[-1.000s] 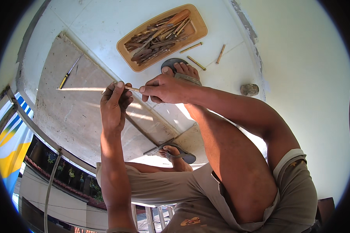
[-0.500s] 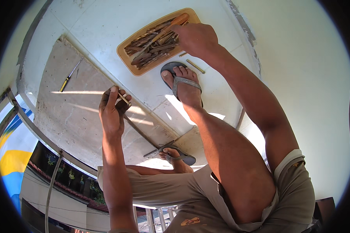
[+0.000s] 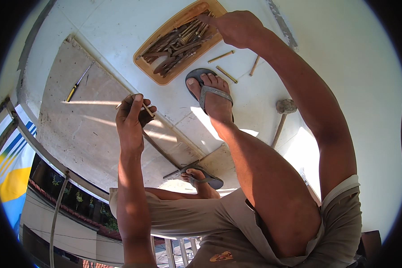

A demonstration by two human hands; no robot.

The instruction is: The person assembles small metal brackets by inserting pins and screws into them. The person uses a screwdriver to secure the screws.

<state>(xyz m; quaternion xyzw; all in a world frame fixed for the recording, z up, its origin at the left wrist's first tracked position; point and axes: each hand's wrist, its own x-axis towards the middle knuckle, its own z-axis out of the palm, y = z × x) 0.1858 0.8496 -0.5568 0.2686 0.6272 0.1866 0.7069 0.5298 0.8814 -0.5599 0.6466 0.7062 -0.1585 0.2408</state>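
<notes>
My left hand (image 3: 131,114) is closed around brass-coloured bolts, and one bolt (image 3: 148,110) sticks out between the fingers; how many it holds is partly hidden. My right hand (image 3: 239,29) is over the right side of an orange-tan plastic basket (image 3: 164,81), index finger stretched in among the contents, its other fingers mostly out of sight. Rusty drill bits (image 3: 183,49) and other metal pieces fill the basket. Along its back edge lies a wooden-handled tool (image 3: 194,12). Three long brass-coloured bolts lie on the floor beside it: one bolt (image 3: 221,56), a second bolt (image 3: 227,74) and a third bolt (image 3: 254,65).
A hammer (image 3: 286,106) with a wooden handle lies right of my sandalled foot (image 3: 216,96). On the dusty board (image 3: 71,129) at left is a yellow-and-black screwdriver (image 3: 74,90). A T-shaped metal bar (image 3: 176,172) lies by my other foot. A metal railing (image 3: 49,156) borders the left.
My right hand has moved up and slightly right, and the wooden handle has shifted toward the basket's back edge. The view has shifted, revealing the hammer and another bolt. My left hand stays closed on bolts.
</notes>
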